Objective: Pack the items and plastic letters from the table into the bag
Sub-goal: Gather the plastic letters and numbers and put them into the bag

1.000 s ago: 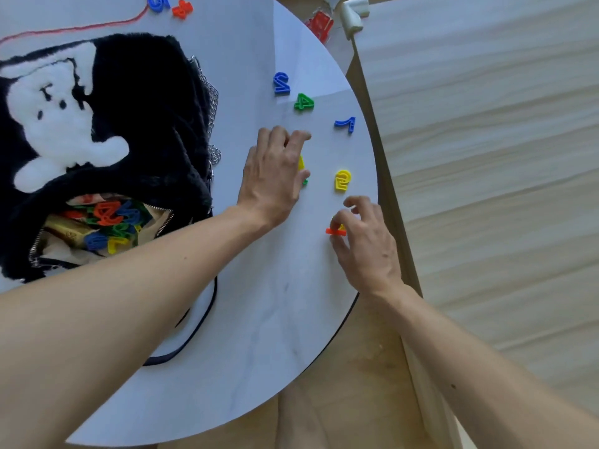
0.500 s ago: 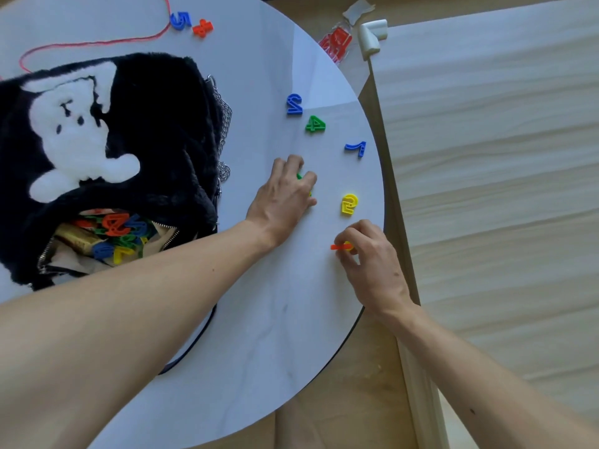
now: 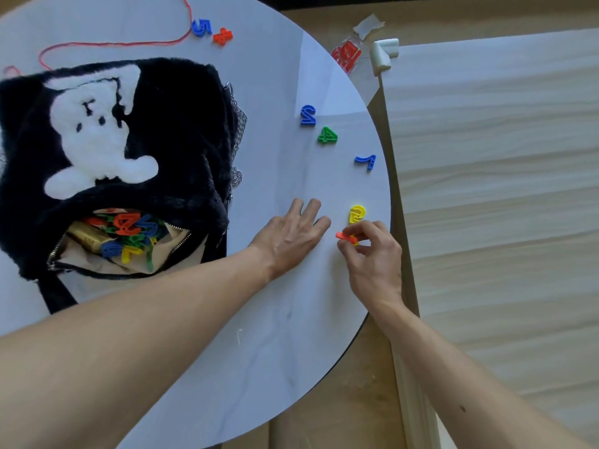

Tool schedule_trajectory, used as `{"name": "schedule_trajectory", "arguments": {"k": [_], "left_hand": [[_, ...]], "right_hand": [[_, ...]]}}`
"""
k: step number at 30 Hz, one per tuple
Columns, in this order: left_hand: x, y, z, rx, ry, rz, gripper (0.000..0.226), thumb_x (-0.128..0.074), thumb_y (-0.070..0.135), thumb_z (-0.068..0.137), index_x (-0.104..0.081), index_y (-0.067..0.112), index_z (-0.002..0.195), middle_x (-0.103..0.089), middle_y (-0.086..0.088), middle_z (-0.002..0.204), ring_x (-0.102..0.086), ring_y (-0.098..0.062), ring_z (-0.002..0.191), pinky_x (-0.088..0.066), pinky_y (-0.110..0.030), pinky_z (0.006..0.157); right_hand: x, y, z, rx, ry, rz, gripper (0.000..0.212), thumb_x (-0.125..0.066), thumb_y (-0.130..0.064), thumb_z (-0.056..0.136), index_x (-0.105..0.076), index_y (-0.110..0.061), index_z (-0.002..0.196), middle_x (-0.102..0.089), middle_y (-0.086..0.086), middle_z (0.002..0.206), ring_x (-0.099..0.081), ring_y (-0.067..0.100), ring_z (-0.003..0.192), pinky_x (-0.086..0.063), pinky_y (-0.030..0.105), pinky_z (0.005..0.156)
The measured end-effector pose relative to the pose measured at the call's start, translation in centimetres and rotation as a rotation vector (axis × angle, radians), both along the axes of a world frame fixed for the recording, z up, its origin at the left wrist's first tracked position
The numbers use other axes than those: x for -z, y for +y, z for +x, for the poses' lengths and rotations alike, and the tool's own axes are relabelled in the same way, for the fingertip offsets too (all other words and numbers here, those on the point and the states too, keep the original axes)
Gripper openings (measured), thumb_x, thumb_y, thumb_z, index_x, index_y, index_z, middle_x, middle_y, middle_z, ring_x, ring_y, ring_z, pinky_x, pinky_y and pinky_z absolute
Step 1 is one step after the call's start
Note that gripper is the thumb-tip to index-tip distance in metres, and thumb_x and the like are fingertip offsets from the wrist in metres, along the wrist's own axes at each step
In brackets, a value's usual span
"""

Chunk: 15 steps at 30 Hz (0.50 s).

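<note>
My right grip (image 3: 372,259) pinches orange piece (image 3: 344,236); left grip (image 3: 288,238) lies flat on bench (image 3: 259,335), holding nothing. Yellow number (image 3: 356,213) sits just beyond right grip's fingertips; bag (image 3: 181,124) well left.

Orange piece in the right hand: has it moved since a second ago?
Yes. Pinched by the right hand, the orange piece has shifted closer to the yellow numeral, which stayed put.

One furry bag (image 3: 181,124), one red cord (image 3: 113,43), two hands (image 3: 291,238), and six plastic figures (image 3: 327,136) lying free.
</note>
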<state>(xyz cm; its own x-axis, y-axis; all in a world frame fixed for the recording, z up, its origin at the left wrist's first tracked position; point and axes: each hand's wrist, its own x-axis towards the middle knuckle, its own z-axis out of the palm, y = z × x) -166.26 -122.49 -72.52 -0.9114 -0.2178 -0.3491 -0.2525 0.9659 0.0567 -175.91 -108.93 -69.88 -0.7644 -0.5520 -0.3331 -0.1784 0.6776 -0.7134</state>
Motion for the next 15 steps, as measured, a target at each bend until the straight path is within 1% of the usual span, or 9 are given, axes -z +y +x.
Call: {"name": "schedule_trajectory", "arguments": {"k": [2, 5, 7, 9, 10, 11, 13, 14, 15], "left_hand": [[-0.1, -0.2, 0.2, 0.088, 0.004, -0.024, 0.021, -0.049, -0.001, 0.092, -0.047, 0.010, 0.109, -0.049, -0.016, 0.118, -0.050, -0.031, 0.094, -0.033, -0.029, 0.041], [0.2, -0.5, 0.3, 0.156, 0.034, 0.005, 0.029, -0.035, -0.006, 0.091, -0.045, 0.010, 0.113, -0.045, -0.017, 0.120, -0.048, -0.033, 0.098, -0.036, -0.032, 0.046], [0.0, -0.5, 0.0, 0.008, 0.088, 0.145, 0.019, -0.037, 0.003, 0.098, -0.044, 0.009, 0.114, -0.043, -0.015, 0.116, -0.046, -0.032, 0.101, -0.041, -0.037, 0.055], [-1.0, -0.5, -0.7, -0.383, 0.222, 0.480, 0.012, -0.046, 0.014, 0.102, -0.051, 0.006, 0.109, -0.049, -0.014, 0.108, -0.049, -0.030, 0.097, -0.045, -0.039, 0.072], [-1.7, -0.4, -1.2, -0.630, 0.292, 0.706, 0.012, -0.048, 0.017, 0.102, -0.054, 0.006, 0.104, -0.054, -0.012, 0.100, -0.051, -0.026, 0.089, -0.045, -0.036, 0.075], [-2.5, -0.4, -1.7, -0.895, 0.350, 0.981, 0.014, -0.049, 0.019, 0.102, -0.056, 0.007, 0.099, -0.055, -0.009, 0.089, -0.051, -0.022, 0.077, -0.046, -0.033, 0.070], [-4.0, -0.4, -2.2, -1.342, 0.392, 1.606, 0.018, -0.046, 0.021, 0.105, -0.053, 0.009, 0.094, -0.051, -0.007, 0.078, -0.045, -0.017, 0.061, -0.041, -0.025, 0.050], [-4.6, -0.5, -2.1, -1.485, 0.368, 1.867, 0.020, -0.042, 0.021, 0.105, -0.053, 0.009, 0.093, -0.051, -0.007, 0.078, -0.044, -0.015, 0.057, -0.037, -0.021, 0.044], [-5.3, -0.5, -1.9, -1.567, 0.328, 2.059, 0.023, -0.039, 0.022, 0.104, -0.054, 0.008, 0.092, -0.053, -0.008, 0.078, -0.045, -0.014, 0.054, -0.034, -0.020, 0.041]], "right_hand": [[-0.1, -0.1, 0.1, 0.038, -0.019, -0.005, 0.004, -0.074, -0.011, 0.088, -0.071, -0.012, 0.091, -0.063, 0.000, 0.098, -0.063, -0.004, 0.077, -0.048, 0.008, 0.066], [-0.3, -0.1, 0.0, 0.103, -0.043, -0.006, 0.005, -0.075, -0.013, 0.088, -0.071, -0.013, 0.091, -0.065, 0.000, 0.098, -0.062, -0.008, 0.078, -0.046, 0.005, 0.065], [-0.6, -0.1, 0.0, 0.154, -0.080, -0.022, 0.005, -0.076, -0.015, 0.087, -0.071, -0.015, 0.090, -0.068, 0.000, 0.098, -0.065, 0.002, 0.081, -0.047, 0.007, 0.066], [-1.1, -0.4, 0.0, 0.217, -0.135, -0.070, 0.005, -0.076, -0.016, 0.087, -0.072, -0.018, 0.089, -0.071, 0.000, 0.097, -0.068, 0.013, 0.087, -0.049, 0.012, 0.070], [-1.6, -0.8, 0.1, 0.250, -0.161, -0.120, 0.005, -0.076, -0.016, 0.086, -0.072, -0.019, 0.088, -0.073, 0.000, 0.095, -0.069, 0.016, 0.088, -0.050, 0.016, 0.072], [-2.2, -1.3, 0.1, 0.274, -0.181, -0.182, 0.007, -0.076, -0.015, 0.086, -0.073, -0.020, 0.087, -0.073, 0.000, 0.093, -0.070, 0.016, 0.087, -0.052, 0.020, 0.073], [-3.5, -2.5, 0.4, 0.258, -0.190, -0.280, 0.007, -0.078, -0.014, 0.085, -0.073, -0.020, 0.087, -0.074, 0.000, 0.088, -0.071, 0.015, 0.085, -0.055, 0.025, 0.073], [-4.2, -3.1, 0.6, 0.215, -0.174, -0.307, 0.007, -0.078, -0.016, 0.085, -0.074, -0.019, 0.089, -0.073, -0.001, 0.087, -0.071, 0.015, 0.085, -0.057, 0.027, 0.073], [-4.9, -3.7, 0.9, 0.154, -0.137, -0.321, 0.007, -0.078, -0.017, 0.084, -0.074, -0.019, 0.090, -0.072, -0.002, 0.088, -0.070, 0.015, 0.085, -0.057, 0.029, 0.074]]}}
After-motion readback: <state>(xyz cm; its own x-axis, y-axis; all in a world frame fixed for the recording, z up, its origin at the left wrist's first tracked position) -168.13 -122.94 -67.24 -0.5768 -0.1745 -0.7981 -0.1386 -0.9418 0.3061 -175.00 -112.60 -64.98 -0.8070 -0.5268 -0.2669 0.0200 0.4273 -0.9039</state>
